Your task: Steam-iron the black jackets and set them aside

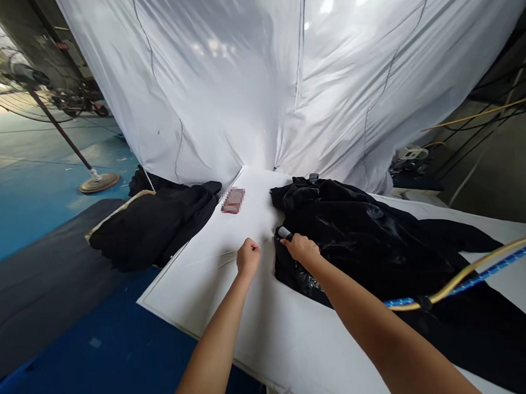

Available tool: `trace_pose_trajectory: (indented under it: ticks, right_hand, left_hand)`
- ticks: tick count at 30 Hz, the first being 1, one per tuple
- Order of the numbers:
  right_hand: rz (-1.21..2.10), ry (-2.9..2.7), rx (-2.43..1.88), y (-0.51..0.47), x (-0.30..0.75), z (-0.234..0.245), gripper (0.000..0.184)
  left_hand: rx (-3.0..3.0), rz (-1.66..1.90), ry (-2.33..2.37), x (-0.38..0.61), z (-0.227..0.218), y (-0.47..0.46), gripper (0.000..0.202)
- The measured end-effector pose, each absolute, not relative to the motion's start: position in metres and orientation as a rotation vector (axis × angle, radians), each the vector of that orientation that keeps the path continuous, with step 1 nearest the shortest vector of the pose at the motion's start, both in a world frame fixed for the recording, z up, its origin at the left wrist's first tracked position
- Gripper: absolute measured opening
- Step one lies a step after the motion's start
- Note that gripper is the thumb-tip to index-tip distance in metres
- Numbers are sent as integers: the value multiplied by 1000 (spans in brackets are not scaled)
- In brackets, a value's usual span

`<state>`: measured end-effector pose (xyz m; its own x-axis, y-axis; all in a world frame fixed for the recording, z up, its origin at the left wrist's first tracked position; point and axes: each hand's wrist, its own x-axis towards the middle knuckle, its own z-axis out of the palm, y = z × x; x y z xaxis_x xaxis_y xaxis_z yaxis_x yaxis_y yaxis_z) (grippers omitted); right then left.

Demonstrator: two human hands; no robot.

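Observation:
My left hand (248, 258) is closed above the white tabletop (260, 315), just left of the dark cloth. Its fingertips are pinched together, and what they hold, if anything, is too small to make out. In my right hand (304, 249) is a small handheld tool (285, 233) with a grey end, its kind unclear; the fingers wrap around it. The tool points left and away from me, over the left edge of a crumpled black garment (357, 227). This garment spreads across the right side of the table.
A pile of black cloth (159, 226) lies beyond the table's left edge. A blurred reddish item (233, 200) rests on the tabletop. White sheeting (222, 93) hangs behind. Yellow and blue hoses (483, 273) cross at the right. A standing fan (31, 74) is far left.

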<state>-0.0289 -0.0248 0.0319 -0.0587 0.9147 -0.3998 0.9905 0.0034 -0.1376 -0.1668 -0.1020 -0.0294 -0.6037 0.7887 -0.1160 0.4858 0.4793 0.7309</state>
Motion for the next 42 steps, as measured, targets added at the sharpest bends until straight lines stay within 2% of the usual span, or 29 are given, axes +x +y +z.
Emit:
trace_pose_trajectory:
  ticks: [10, 18, 26, 30, 34, 38, 42]
  right_hand:
    - [-571, 2155, 1887, -26, -13, 26, 62]
    - [-551, 2071, 1980, -51, 38, 25, 60]
    - [-546, 1928, 2029, -71, 137, 38, 58]
    - [-523, 2067, 1908, -85, 167, 52, 60]
    - [-549, 2201, 1695, -102, 170, 51, 59]
    - [-553, 2216, 1697, -103, 159, 42, 57]
    - [-561, 2147, 1822, -92, 148, 42, 57]
  left_hand:
    - [1064, 988, 2320, -171, -17, -106, 4]
    - [1238, 969, 2264, -144, -9, -93, 5]
    - [1430, 831, 2241, -130, -8, -90, 6]
    - [1557, 737, 2161, -115, -11, -86, 5]
    - [1682, 623, 2031, -89, -15, -80, 5]
    - [1783, 524, 1938, -71, -19, -75, 9]
    - [1599, 421, 2205, -82, -29, -79, 14]
